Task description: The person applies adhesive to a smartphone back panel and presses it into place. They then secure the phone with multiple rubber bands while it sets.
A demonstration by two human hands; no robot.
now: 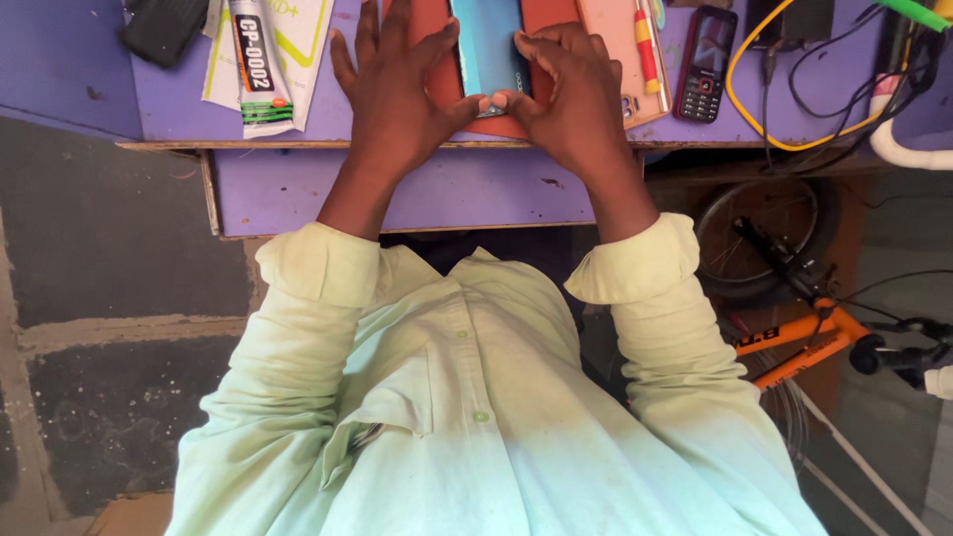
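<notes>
Both hands pressed onto a blue smartphone (488, 50) lying on a red mat (437, 60) near the front edge of the purple table (179, 99). Left hand (397, 89) flat with fingers spread over the phone's left side, thumb meeting the lower corner. Right hand (571, 94) curled, fingers bent down on the phone's right edge, thumb tip touching the same lower end beside the left thumb. Phone gripped between the two, mostly hidden under fingers. Left of the hands, a glue tube in its card pack (263, 65) and a dark object (164, 28) at the back edge. Right of them, a pink phone case (615, 50) with a screwdriver (646, 45) on it, a black keypad phone (707, 65), then yellow cable (740, 109) and black cable (844, 89). Orange bicycle (804, 333) under the table's right end.
</notes>
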